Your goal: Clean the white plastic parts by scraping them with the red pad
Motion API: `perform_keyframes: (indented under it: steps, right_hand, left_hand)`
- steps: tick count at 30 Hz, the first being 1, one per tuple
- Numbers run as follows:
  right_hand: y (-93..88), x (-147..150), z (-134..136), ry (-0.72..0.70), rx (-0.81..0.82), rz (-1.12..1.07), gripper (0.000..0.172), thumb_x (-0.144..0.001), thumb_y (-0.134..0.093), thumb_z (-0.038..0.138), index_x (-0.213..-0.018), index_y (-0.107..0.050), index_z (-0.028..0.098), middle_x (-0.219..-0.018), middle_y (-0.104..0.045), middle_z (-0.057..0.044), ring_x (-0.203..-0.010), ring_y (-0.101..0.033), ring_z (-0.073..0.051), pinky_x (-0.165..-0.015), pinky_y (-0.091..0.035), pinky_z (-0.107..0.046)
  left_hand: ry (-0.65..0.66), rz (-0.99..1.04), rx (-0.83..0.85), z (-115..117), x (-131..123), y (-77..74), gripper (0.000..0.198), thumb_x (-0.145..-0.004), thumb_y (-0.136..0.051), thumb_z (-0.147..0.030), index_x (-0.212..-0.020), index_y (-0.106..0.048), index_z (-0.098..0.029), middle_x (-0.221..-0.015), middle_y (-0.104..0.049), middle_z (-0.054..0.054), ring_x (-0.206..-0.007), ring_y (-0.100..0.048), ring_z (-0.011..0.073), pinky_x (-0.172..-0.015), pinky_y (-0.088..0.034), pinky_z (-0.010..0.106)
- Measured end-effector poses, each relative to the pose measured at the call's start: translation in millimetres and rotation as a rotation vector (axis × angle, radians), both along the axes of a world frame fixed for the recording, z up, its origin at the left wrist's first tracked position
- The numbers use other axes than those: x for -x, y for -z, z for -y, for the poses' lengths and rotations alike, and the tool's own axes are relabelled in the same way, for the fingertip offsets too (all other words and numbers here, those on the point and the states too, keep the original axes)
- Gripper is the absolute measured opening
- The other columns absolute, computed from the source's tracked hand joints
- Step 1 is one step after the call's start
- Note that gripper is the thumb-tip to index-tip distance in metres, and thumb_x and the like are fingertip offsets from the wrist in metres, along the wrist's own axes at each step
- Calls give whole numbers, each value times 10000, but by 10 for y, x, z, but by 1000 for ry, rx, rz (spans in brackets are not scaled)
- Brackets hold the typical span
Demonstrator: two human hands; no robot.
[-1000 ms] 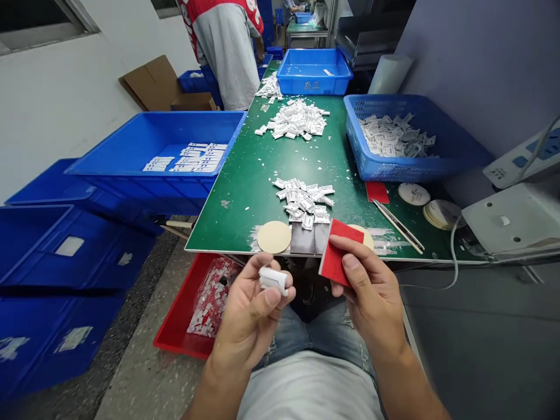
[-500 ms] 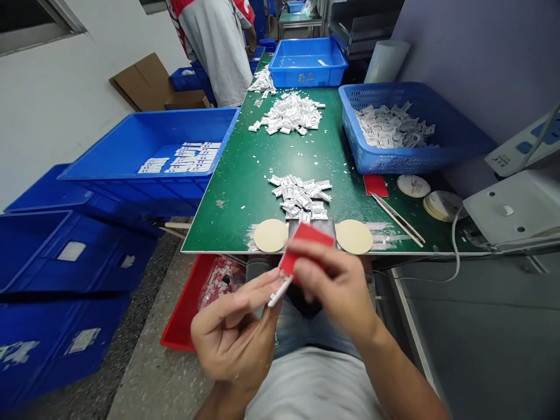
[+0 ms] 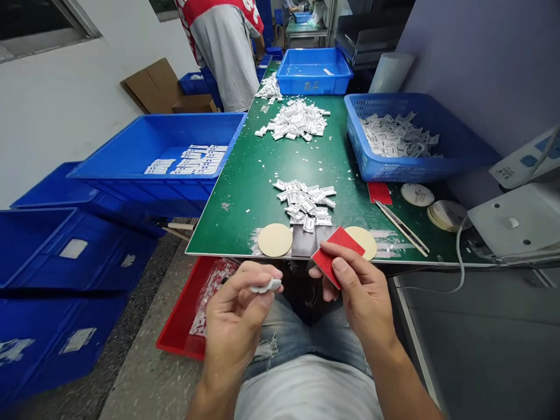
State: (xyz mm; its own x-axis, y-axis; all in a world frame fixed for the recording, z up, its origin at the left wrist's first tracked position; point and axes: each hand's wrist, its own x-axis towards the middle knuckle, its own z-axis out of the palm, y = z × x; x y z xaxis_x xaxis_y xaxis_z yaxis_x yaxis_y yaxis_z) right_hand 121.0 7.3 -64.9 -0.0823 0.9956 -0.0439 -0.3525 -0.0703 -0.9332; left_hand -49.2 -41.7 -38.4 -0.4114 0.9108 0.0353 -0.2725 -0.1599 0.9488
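Note:
Between the thumb and fingers of my left hand (image 3: 240, 309) is a small white plastic part (image 3: 266, 286), seen nearly edge-on. My right hand (image 3: 361, 291) grips a flat red sandpaper-like piece (image 3: 339, 254), tilted up in front of the table edge. The two hands are apart, above my lap. Beyond them on the green table (image 3: 236, 192) lies a small pile of similar white parts (image 3: 306, 201). A round cream disc (image 3: 275, 240) sits left of a dark patch at the edge, and a second cream disc (image 3: 365, 240) is partly covered by the red piece.
A blue basket (image 3: 389, 169) of white parts stands right, near tweezers (image 3: 402, 227) and another red piece (image 3: 380, 192). At left, a blue bin (image 3: 153, 125) holds rows of parts. Below the edge is a red tray (image 3: 175, 326). A person (image 3: 223, 52) stands beyond.
The red piece has come away from the white part; my hands have moved apart, the right one further right. The white part has turned in my left fingers. The view has shifted slightly.

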Motion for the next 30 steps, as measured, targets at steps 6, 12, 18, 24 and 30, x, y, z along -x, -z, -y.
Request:
perform_keyframes:
  steps: [6,12,18,24,30]
  right_hand:
    - [-40,37,79,119,54,-117,266,-985,-752,384,-1225,-795,278,-771,-724,-12,-523,-534,-68,-433,-372,-140]
    - [-51,-24,105,-21,40,-185,297,-960,-797,410,-1248,-809,338,-725,-698,7,-570,-575,-82,-519,-469,-164]
    - [-252,-140,74,-546,-108,-60,304,-1053,-662,344,-1328,-790,326,-777,-793,-20,-599,-688,-138,-592,-582,-226]
    - [-372,-136,0,-659,-375,164,328,-1073,-592,258,-1331,-794,270,-813,-825,-39,-720,-789,-177,-712,-623,-246]
    - [-364,-102,11,-478,-254,103,287,-997,-737,407,-1224,-847,269,-703,-789,-12,-596,-710,-153,-648,-623,-255]
  left_hand:
    - [-253,-330,13,2,-155,67,326,-781,-856,-97,-1079,-829,-224,-932,-757,41,-852,-690,164,-847,-562,256]
    - [-312,-270,-59,28,-289,33,596,-752,-900,-60,-1263,-674,-270,-836,-809,-24,-837,-738,180,-987,-558,351]
    - [-359,-203,-63,96,-353,20,796,-673,-956,-52,-1321,-572,-311,-828,-837,-36,-861,-752,198,-979,-577,355]
    - [-368,-167,-50,140,-350,72,921,-683,-972,-94,-1413,-464,-330,-828,-836,-42,-870,-771,217,-951,-616,400]
    - [-290,-408,-298,202,-129,190,690,-763,-923,-92,-1331,-591,-300,-928,-859,-5,-819,-821,204,-765,-685,328]
